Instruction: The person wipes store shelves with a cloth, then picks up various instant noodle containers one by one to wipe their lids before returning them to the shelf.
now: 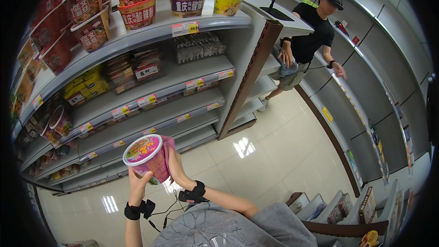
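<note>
A pink-purple instant noodle tub (145, 149) with a white-rimmed printed lid is held up before my chest, tilted so that its lid faces up and left. My left hand (138, 182) grips it from below on the left, the thumb across its side. On the opposite side my right hand (177, 166) presses a pink cloth (168, 151) against the tub's wall; its fingertips are mostly hidden by cloth and tub. Both wrists wear black straps with small devices and cables.
Left and ahead stands a shelf unit (205, 70) with price tags, stacked noodle tubs (137, 1) and yellow packets (85, 84). A brown upright (250, 79) marks its end. Beyond it a person (313, 34) holds a grey cloth (287, 65). Low racks (346, 224) are at lower right.
</note>
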Demonstrator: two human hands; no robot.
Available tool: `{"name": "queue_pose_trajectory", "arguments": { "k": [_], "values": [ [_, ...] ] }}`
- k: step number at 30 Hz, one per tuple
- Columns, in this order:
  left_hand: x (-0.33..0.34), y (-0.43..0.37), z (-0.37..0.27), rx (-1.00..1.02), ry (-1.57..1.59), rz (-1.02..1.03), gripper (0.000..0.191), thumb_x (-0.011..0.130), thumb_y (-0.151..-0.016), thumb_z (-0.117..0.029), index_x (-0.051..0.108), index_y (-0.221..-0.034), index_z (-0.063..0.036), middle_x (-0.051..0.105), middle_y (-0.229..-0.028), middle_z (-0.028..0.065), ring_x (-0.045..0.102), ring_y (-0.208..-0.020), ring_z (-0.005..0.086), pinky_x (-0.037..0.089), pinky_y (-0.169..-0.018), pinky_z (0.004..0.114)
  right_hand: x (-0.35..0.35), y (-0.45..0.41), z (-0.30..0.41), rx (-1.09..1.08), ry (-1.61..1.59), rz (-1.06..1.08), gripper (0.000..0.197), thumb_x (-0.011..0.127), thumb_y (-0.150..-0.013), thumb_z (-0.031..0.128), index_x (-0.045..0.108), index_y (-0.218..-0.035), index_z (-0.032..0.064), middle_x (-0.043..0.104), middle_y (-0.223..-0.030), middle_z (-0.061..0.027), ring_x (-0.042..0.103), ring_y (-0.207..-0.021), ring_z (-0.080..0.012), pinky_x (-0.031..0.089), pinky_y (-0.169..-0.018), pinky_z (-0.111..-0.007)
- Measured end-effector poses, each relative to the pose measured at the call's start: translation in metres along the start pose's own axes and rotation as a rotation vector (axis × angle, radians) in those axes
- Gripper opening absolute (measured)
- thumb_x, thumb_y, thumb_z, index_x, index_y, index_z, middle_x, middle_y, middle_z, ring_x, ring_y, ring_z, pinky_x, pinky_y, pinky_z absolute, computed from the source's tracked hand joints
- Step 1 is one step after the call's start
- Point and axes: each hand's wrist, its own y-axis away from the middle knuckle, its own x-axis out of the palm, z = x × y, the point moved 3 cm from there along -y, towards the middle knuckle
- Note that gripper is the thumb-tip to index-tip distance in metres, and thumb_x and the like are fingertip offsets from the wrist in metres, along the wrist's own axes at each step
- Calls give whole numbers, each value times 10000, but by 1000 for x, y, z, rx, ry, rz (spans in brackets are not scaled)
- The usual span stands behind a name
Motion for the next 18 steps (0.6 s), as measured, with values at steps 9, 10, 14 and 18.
{"name": "queue_pose_trajectory", "arguments": {
  "k": [9,10,14,18],
  "values": [
    [5,-16,10,0,46,22,717,687,-708,-132,288,-1292,-12,427,-1232,99,426,-1128,185,320,-972,319,-7,-17,-8,59,-26,-12,517,307,-942,379,532,-985,-85,608,-841,-97,546,-784,-147,425,-720,-296],
    [8,-19,11,-4,46,35,717,687,-708,-132,288,-1292,-12,427,-1232,99,426,-1128,185,320,-972,319,-10,-18,-7,70,-38,-15,514,304,-943,374,533,-984,-84,608,-839,-98,548,-780,-152,425,-717,-297],
    [14,-27,16,-26,42,58,716,673,-718,-125,276,-1303,-8,424,-1236,96,418,-1138,185,307,-982,324,-23,-25,-6,99,-63,-5,494,319,-940,381,534,-1013,-57,593,-889,-81,527,-840,-132,418,-768,-280],
    [11,-40,20,-12,-6,175,649,624,-803,-200,273,-1322,-34,436,-1231,69,440,-1100,161,340,-937,307,-22,-27,-3,50,-24,-96,476,309,-937,373,542,-930,-42,592,-837,-83,533,-779,-131,426,-696,-297]
  ]
}}
